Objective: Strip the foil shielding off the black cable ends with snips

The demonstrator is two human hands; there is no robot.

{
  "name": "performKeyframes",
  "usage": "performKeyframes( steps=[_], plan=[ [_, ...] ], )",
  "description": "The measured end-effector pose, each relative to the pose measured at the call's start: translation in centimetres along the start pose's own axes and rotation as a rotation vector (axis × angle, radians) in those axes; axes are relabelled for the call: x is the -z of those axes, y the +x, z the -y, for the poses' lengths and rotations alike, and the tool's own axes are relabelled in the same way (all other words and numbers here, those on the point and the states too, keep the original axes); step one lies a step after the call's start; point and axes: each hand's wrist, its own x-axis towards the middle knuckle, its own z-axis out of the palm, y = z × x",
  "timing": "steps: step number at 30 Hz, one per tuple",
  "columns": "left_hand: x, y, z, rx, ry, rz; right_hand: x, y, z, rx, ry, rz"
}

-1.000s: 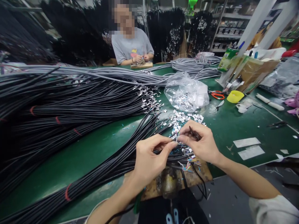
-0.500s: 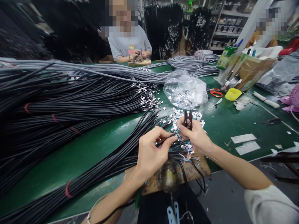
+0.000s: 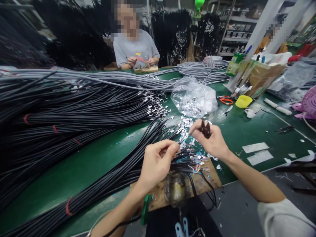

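My left hand (image 3: 159,161) is closed, thumb against fingers, at the end of a black cable beside a bundle of black cables (image 3: 128,161) on the green table. To its right my right hand (image 3: 209,140) is wrapped round dark pliers (image 3: 205,129), whose tips point up above the fist. Its thumb and forefinger reach left toward my left hand; anything between them is too small to make out. Stripped ends with coloured wires (image 3: 198,168) lie below, over a wooden board (image 3: 212,174). Foil scraps (image 3: 185,126) are scattered beyond.
More black cables (image 3: 74,115) and grey cables (image 3: 111,79) cover the left. A clear bag (image 3: 195,98), orange-handled scissors (image 3: 225,100) and a yellow ring (image 3: 244,101) lie further back. A person (image 3: 135,49) sits across the table.
My hands have moved apart, the left one slightly down and left, the right one to the right. The pliers are turned and lower in my right hand. The person opposite has spread their hands apart.
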Motion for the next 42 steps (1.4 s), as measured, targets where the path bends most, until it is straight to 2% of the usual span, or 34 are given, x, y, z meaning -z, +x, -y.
performKeyframes(
  steps=[2,12,15,18,20,22,24,26,27,28,29,31,33,37,42],
  plan=[
    [-0.1,0.0,-0.1,-0.008,0.022,-0.02,-0.4,-0.2,0.2,-0.016,0.052,0.114],
    [-0.4,-0.2,0.6,-0.172,0.258,-0.169,-0.5,-0.5,0.1,-0.128,0.099,0.152],
    [-0.4,-0.1,0.9,-0.157,0.258,-0.139,-1.1,-0.6,-0.3,-0.186,0.285,0.214],
    [-0.3,0.1,0.9,-0.061,0.174,-0.006,-1.7,-0.7,-0.6,-0.065,0.251,0.238],
    [-0.2,0.2,0.8,0.024,0.093,0.096,-1.7,-0.7,-0.6,0.09,0.084,0.172],
    [-0.2,0.2,0.7,0.089,0.023,0.146,-1.5,-0.6,-0.6,0.166,-0.051,0.082],
    [-0.2,0.2,0.6,0.128,-0.037,0.152,-1.0,-0.3,-0.9,0.134,-0.079,-0.048],
    [-0.1,0.1,0.5,0.155,-0.09,0.15,-0.2,0.1,-1.1,0.056,-0.032,-0.231],
    [-0.1,0.1,0.5,0.165,-0.107,0.145,0.1,0.3,-1.1,0.021,0.001,-0.293],
    [-0.1,0.1,0.6,0.171,-0.117,0.136,0.3,0.4,-1.0,-0.003,0.029,-0.302],
    [-0.1,0.1,0.6,0.173,-0.119,0.121,0.4,0.4,-0.8,-0.011,0.043,-0.244],
    [-0.1,0.2,0.7,0.163,-0.105,0.092,0.1,0.3,-0.3,-0.006,0.019,-0.029],
    [-0.2,0.1,0.7,0.141,-0.081,0.075,-0.4,-0.1,0.2,0.013,0.01,0.064],
    [-0.5,0.0,0.8,0.129,-0.037,0.05,-1.3,-0.7,0.2,0.063,0.009,0.013],
    [-0.6,0.1,0.5,0.142,0.035,0.019,-1.1,-1.0,-0.1,0.34,-0.146,0.011]
  ],
)
